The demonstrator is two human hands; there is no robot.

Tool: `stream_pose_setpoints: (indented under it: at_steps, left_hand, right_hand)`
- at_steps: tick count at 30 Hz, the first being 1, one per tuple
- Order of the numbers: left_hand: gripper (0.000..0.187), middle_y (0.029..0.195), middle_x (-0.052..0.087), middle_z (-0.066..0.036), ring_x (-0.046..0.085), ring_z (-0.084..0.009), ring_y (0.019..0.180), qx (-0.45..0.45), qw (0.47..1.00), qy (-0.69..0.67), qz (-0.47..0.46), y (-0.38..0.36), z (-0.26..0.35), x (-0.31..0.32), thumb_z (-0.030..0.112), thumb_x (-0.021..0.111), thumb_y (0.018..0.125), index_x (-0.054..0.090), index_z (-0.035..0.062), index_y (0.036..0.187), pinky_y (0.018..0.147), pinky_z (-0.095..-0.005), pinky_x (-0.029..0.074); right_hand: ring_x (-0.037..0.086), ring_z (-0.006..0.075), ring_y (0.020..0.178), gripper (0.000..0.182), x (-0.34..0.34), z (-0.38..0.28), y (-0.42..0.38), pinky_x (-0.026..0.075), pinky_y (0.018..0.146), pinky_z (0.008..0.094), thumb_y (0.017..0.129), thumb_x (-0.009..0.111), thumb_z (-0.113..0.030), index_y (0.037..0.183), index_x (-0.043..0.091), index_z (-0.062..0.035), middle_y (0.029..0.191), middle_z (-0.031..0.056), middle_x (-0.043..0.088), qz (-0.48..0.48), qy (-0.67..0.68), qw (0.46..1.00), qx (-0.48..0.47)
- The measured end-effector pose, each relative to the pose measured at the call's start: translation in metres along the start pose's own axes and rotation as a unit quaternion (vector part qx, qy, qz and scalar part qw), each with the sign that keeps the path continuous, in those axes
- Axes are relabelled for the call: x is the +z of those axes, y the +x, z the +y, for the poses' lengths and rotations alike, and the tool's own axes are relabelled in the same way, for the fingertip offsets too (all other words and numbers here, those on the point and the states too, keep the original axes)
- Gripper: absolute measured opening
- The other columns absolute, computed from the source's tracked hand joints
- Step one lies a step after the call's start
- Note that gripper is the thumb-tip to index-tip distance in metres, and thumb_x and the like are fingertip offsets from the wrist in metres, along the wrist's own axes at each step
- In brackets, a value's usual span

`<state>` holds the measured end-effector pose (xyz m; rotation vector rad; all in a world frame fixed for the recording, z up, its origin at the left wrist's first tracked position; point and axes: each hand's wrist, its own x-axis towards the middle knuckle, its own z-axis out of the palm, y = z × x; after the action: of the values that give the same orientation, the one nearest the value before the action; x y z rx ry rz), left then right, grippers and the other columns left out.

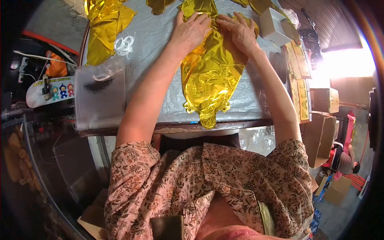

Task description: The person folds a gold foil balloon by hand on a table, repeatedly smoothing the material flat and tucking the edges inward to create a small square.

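Note:
A shiny gold foil balloon point(212, 76), flat and creased, lies lengthwise on the grey-covered table point(154, 94). Its narrow neck hangs at the near edge, with small looped tabs on both sides. My left hand point(192, 32) rests on the foil's upper left part, fingers stretched across it. From the right, my right hand point(240, 32) lies on the same foil, its fingers apart and pointing inward. Both palms face down, so their undersides are hidden. More gold foil point(106, 28) is piled at the table's left corner.
White string point(124, 46) lies left of my left arm. A clear plastic bag point(100, 94) hangs over the table's left corner. An open white box point(276, 27) stands at the right. Cardboard boxes point(320, 136) and another person point(342, 160) are farther right.

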<state>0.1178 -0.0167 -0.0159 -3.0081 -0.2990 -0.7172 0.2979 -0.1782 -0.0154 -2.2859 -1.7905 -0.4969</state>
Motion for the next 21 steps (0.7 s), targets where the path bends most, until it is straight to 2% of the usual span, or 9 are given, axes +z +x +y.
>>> stream_pose_setpoints:
  at_steps: [2, 5, 12, 14, 15, 17, 18, 20, 21]
  left_hand:
    - [0.046, 0.155, 0.052, -0.001, 0.048, -0.0255, 0.144, -0.009, 0.999, 0.023, -0.023, 0.0, 0.001, -0.004, 0.039, 0.048, 0.108, 0.055, 0.0165, 0.147, 0.119, -0.0633, 0.022]
    - [0.044, 0.154, 0.053, -0.001, 0.048, -0.026, 0.143, 0.005, 0.999, 0.037, 0.029, 0.0, 0.0, 0.005, 0.036, 0.05, 0.107, 0.056, 0.0176, 0.146, 0.119, -0.0634, 0.021]
    - [0.042, 0.153, 0.054, 0.0, 0.047, -0.0255, 0.144, 0.014, 0.999, 0.034, -0.021, 0.001, 0.002, -0.003, 0.03, 0.05, 0.105, 0.058, 0.0211, 0.145, 0.118, -0.0618, 0.023]
    - [0.042, 0.153, 0.054, 0.001, 0.048, -0.0259, 0.142, 0.008, 0.999, 0.019, -0.032, 0.001, 0.002, -0.003, 0.032, 0.05, 0.105, 0.058, 0.0209, 0.145, 0.118, -0.0598, 0.026]
    - [0.042, 0.153, 0.054, 0.001, 0.048, -0.0259, 0.142, 0.007, 0.999, 0.022, -0.031, 0.001, 0.001, -0.003, 0.032, 0.05, 0.105, 0.058, 0.0209, 0.145, 0.118, -0.0598, 0.026]
    - [0.043, 0.153, 0.054, 0.001, 0.049, -0.0265, 0.141, 0.001, 1.0, 0.0, -0.019, 0.0, 0.001, 0.0, 0.033, 0.05, 0.106, 0.058, 0.0208, 0.146, 0.117, -0.0558, 0.031]
    - [0.043, 0.153, 0.054, 0.001, 0.049, -0.0265, 0.141, 0.002, 1.0, -0.001, -0.02, 0.0, 0.0, 0.001, 0.033, 0.05, 0.106, 0.058, 0.0208, 0.146, 0.117, -0.0558, 0.031]
    - [0.043, 0.153, 0.055, 0.001, 0.05, -0.027, 0.141, 0.003, 1.0, -0.022, -0.01, 0.0, -0.001, 0.003, 0.035, 0.051, 0.106, 0.058, 0.021, 0.146, 0.114, -0.0522, 0.036]
    - [0.043, 0.153, 0.055, 0.001, 0.05, -0.0271, 0.141, 0.008, 1.0, -0.025, 0.003, 0.0, -0.004, 0.007, 0.035, 0.051, 0.106, 0.058, 0.0211, 0.146, 0.114, -0.0513, 0.037]
  right_hand:
    - [0.039, 0.033, 0.149, 0.061, 0.003, 0.002, -0.001, 0.014, 0.115, 0.0679, 0.095, 0.045, -0.002, 0.141, 0.064, -0.0375, 0.151, -0.0103, 0.058, 0.007, 0.01, 1.0, -0.01]
    - [0.039, 0.0314, 0.15, 0.064, -0.005, -0.003, -0.001, 0.016, 0.118, 0.067, 0.095, 0.039, 0.0, 0.142, 0.062, -0.037, 0.153, -0.0086, 0.056, -0.003, 0.001, 1.0, -0.004]
    - [0.039, 0.0293, 0.151, 0.064, -0.009, -0.004, 0.003, 0.018, 0.119, 0.0676, 0.093, 0.043, 0.002, 0.141, 0.063, -0.0359, 0.153, -0.0085, 0.056, -0.005, -0.023, 1.0, -0.017]
    - [0.04, 0.0288, 0.15, 0.05, -0.009, -0.003, 0.005, 0.017, 0.116, 0.0686, 0.097, 0.055, -0.012, 0.141, 0.064, -0.0347, 0.152, -0.0092, 0.056, -0.024, -0.027, 0.999, -0.016]
    - [0.04, 0.0288, 0.15, 0.05, -0.009, -0.004, 0.007, 0.017, 0.116, 0.0686, 0.097, 0.055, -0.012, 0.141, 0.064, -0.0347, 0.152, -0.0092, 0.056, -0.021, -0.026, 0.999, -0.018]
    - [0.036, 0.0263, 0.153, 0.062, -0.011, -0.006, 0.007, 0.016, 0.119, 0.0683, 0.092, 0.045, 0.002, 0.142, 0.063, -0.031, 0.155, -0.009, 0.054, -0.019, -0.005, 1.0, -0.018]
    - [0.036, 0.0263, 0.153, 0.062, -0.015, -0.009, 0.007, 0.016, 0.119, 0.0683, 0.092, 0.045, 0.002, 0.142, 0.063, -0.031, 0.155, -0.009, 0.054, -0.02, -0.005, 1.0, -0.017]
    - [0.053, 0.0276, 0.141, 0.052, -0.026, -0.012, 0.002, 0.034, 0.115, 0.0592, 0.093, 0.047, 0.0, 0.135, 0.069, -0.0232, 0.144, 0.0001, 0.064, 0.004, 0.036, 0.999, -0.005]
    - [0.053, 0.0276, 0.141, 0.052, -0.029, -0.007, 0.0, 0.034, 0.115, 0.0592, 0.093, 0.047, 0.0, 0.135, 0.069, -0.0232, 0.144, 0.0001, 0.064, 0.0, 0.032, 0.999, 0.001]
